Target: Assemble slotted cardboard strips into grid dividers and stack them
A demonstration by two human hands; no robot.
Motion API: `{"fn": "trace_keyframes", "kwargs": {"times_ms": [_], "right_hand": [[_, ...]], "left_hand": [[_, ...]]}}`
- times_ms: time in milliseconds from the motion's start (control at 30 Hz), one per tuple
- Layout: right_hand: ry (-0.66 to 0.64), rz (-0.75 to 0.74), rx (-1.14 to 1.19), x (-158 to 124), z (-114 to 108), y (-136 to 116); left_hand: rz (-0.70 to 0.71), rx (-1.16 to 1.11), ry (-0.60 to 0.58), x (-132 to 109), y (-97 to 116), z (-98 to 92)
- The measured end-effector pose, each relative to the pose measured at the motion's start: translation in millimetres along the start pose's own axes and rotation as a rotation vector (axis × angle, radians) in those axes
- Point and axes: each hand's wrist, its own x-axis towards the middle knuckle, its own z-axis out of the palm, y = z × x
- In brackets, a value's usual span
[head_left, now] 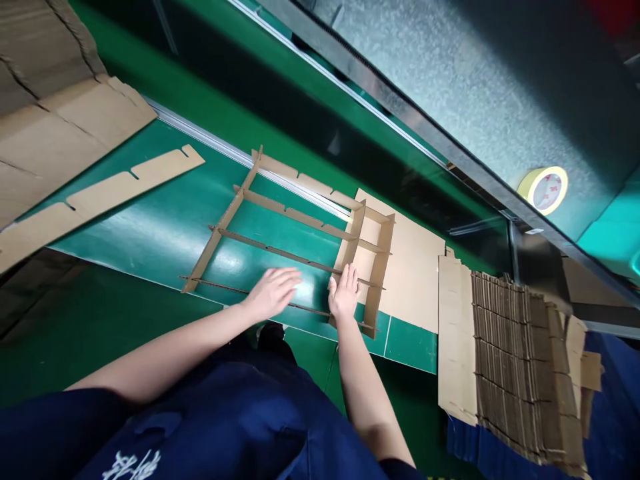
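Grid: your cardboard grid [300, 217] stands on edge on the green table [160, 227], long strips crossed by short ones; its right end overlaps a flat sheet [415, 267].
Left hand: your left hand [273, 291] lies open, palm down, fingers together, on the grid's nearest long strip.
Right hand: your right hand [344, 293] is open too, fingers straight, touching the cross strip by the grid's near right corner; it grips nothing.
Edges: the grid's near edge runs close to the table's front edge, just ahead of you.
Loose strip: a slotted strip [125, 183] lies flat, well left of the grid.
Stack: bundled strips [520, 360] sit right of the grid, beyond the flat sheet.
Tape: a tape roll [544, 189] rests far right of the grid, on the grey shelf.
Open room: bare table shows between the grid and the loose strip.
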Motion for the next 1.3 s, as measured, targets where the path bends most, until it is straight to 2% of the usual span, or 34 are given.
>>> {"fn": "trace_keyframes", "kwargs": {"times_ms": [167,267,367,500,600,667,733,833,867,933,1000,1033,1067,1133,1200,1300], "right_hand": [[0.157,0.035,-0.042,7,-4,3],[0.118,0.026,-0.053,14,-1,5],[0.144,0.009,-0.026,17,7,8],[0.327,-0.015,0.094,8,4,1],[0.404,-0.06,0.161,-6,-7,-13],[0.415,-0.072,0.195,-15,-12,-20],[0.435,-0.085,0.242,-21,-16,-26],[0.433,-0.114,0.38,-31,-27,-41],[0.379,-0.116,0.452,-36,-34,-51],[0.181,-0.127,0.627,-48,-52,-80],[-0.051,-0.209,0.792,-59,-70,-120],[-0.111,-0.293,0.847,-64,-77,-141],[-0.145,-0.356,0.87,-67,-83,-161],[-0.146,-0.388,0.842,-73,-88,-189],[-0.107,-0.323,0.765,-76,-87,-197],[-0.011,-0.164,0.652,-76,-83,-166]], "left_hand": [[-0.302,0.216,0.304,-36,-76,-82.2],[-0.525,0.418,0.385,-50,-124,-127.8],[-0.779,0.584,0.295,-56,-172,-167.8],[-1.031,0.678,0.1,-65,-228,-205.2],[-1.149,0.629,0.019,-73,-252,-220.4],[-1.171,0.569,0.002,-77,-256,-230.3],[-1.151,0.508,0.042,-76,-252,-242.5],[-1.077,0.421,0.272,-60,-227,-257.3],[-1.031,0.376,0.362,-49,-214,-258.0],[-0.926,0.194,0.471,-22,-181,-248.5],[-0.828,-0.126,0.448,11,-141,-223.5],[-0.778,-0.299,0.415,28,-119,-206.2],[-0.733,-0.439,0.384,44,-97,-187.0],[-0.681,-0.636,0.368,70,-56,-146.8],[-0.666,-0.729,0.345,87,-26,-111.1],[-0.553,-0.637,0.261,86,-8,-75.1]]}}
